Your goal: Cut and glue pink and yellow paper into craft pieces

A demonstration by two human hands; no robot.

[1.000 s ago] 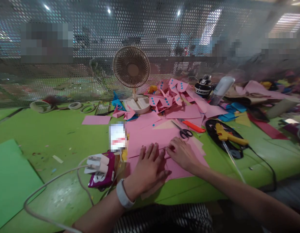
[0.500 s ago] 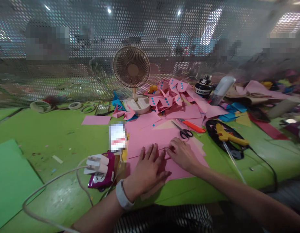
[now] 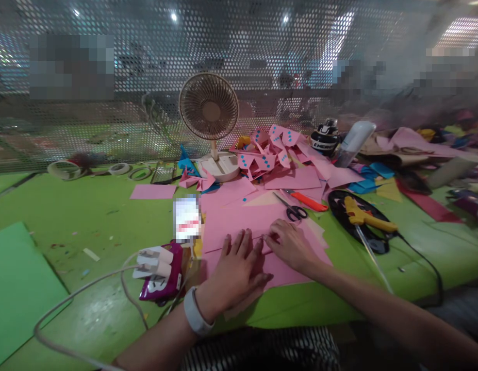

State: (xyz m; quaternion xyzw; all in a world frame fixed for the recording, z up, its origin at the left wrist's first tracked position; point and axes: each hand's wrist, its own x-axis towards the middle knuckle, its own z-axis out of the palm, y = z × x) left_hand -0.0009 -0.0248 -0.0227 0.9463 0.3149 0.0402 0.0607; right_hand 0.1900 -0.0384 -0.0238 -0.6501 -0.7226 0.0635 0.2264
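Note:
Pink paper sheets [image 3: 231, 219] lie flat before me on the green table. My left hand [image 3: 234, 268] rests on them, palm down with its fingers spread. Close by, my right hand [image 3: 291, 245] has its fingers curled, thumb and fingertips together at the edge of a pink paper strip [image 3: 262, 245]. What exactly the fingertips pinch is partly hidden. Just beyond the right hand are black scissors [image 3: 295, 210] and an orange cutter knife [image 3: 309, 201].
A small fan [image 3: 210, 108] stands at the back beside a heap of folded pink paper [image 3: 265, 154]. On the right, a yellow glue gun [image 3: 368, 216] sits on a black tray [image 3: 335, 206]. Left are a lit phone [image 3: 187, 219], a purple power strip [image 3: 165, 281] and a looping cable [image 3: 64, 301].

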